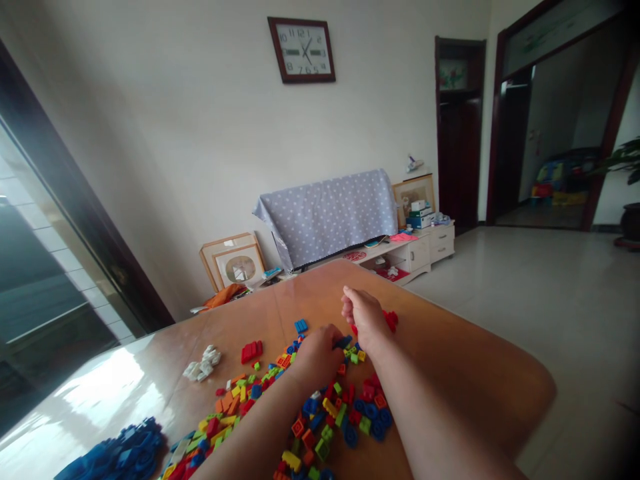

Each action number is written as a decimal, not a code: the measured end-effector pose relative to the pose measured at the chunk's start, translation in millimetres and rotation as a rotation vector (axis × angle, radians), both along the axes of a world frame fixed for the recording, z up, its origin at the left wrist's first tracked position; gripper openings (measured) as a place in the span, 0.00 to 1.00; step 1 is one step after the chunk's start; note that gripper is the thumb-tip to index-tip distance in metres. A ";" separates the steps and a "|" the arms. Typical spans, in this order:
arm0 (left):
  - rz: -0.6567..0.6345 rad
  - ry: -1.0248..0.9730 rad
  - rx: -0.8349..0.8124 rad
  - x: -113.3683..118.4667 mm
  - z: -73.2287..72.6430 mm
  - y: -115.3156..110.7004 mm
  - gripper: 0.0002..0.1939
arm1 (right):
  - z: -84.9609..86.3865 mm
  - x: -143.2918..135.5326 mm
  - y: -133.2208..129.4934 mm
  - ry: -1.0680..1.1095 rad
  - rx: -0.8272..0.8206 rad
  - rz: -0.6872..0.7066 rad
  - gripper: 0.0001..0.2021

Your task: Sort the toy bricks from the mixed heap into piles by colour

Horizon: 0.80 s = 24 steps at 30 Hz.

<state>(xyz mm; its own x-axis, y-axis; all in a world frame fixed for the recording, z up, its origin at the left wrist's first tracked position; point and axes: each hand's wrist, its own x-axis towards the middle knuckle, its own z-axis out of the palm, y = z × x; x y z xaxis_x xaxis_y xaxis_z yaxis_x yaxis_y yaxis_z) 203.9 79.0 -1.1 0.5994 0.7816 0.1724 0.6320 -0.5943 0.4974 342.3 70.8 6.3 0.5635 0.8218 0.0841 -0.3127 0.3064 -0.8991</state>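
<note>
My left hand (323,355) is low over the pile of coloured building bricks (280,370), its fingers curled down at a blue building brick (344,341). That brick shows beside the fingertips, which are partly hidden. Just right of it, my right hand (367,319) is raised a little above the table, closed with thumb and fingers together; whatever it may hold does not show. Red bricks (391,321) lie behind the right hand. Between my forearms are more mixed bricks (327,417) and blue wheel-like pieces (351,435).
On the brown table (450,360) are a blue heap (120,453), white pieces (203,364), red bricks (251,351) in a group and a small blue group (301,326). Beyond the table stands a low white cabinet (419,255) with a cloth-covered object (335,217).
</note>
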 end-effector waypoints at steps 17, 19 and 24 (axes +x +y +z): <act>0.217 -0.937 -0.533 -59.8 21.4 -24.2 0.22 | -10.0 -42.8 -10.3 -0.329 -0.049 0.534 0.12; 0.249 -0.940 -0.546 -71.5 24.1 -28.8 0.21 | -9.9 -42.7 -10.4 -0.362 -0.069 0.485 0.11; 0.363 -1.057 -0.570 -107.0 31.1 -44.3 0.20 | -9.4 -43.3 -11.6 -0.439 -0.107 0.397 0.09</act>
<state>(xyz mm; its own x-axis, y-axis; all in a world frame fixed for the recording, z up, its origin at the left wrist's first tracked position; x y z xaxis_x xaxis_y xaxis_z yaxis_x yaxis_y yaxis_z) 96.9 34.7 30.0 0.1087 0.9939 0.0203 -0.1506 -0.0037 0.9886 298.9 59.2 -3.0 0.1430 0.9792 0.1441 0.0228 0.1423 -0.9896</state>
